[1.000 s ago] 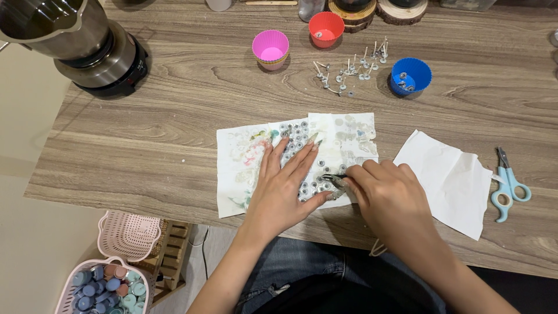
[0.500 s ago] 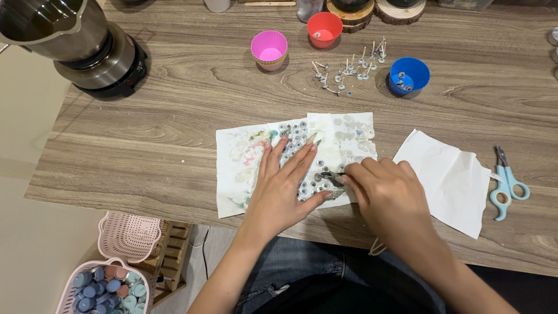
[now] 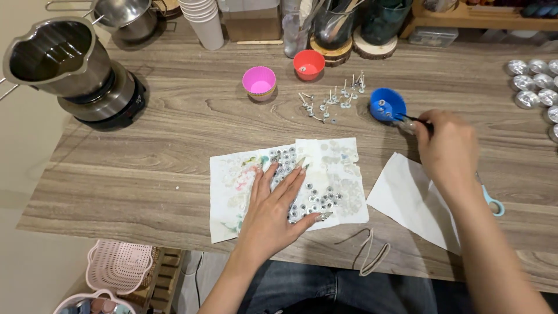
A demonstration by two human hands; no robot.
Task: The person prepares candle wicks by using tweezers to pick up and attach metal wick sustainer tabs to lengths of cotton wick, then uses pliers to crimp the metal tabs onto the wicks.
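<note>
A paper sheet (image 3: 337, 168) lies at the bench's (image 3: 163, 157) near middle, a second sheet (image 3: 407, 200) to its right. Three small cups (image 3: 260, 81) sit farther back, a melting pot (image 3: 58, 58) far left.

Three silicone cups: one pink (image 3: 259, 83), one red (image 3: 308, 63), one blue (image 3: 387, 104). Two paper sheets (image 3: 241, 186) (image 3: 410, 200). One scissors (image 3: 491, 200).

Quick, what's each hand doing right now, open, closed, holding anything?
Left hand: open, flat on the stained paper sheet.
Right hand: closed on a dark pair of tweezers by the blue silicone cup.
</note>
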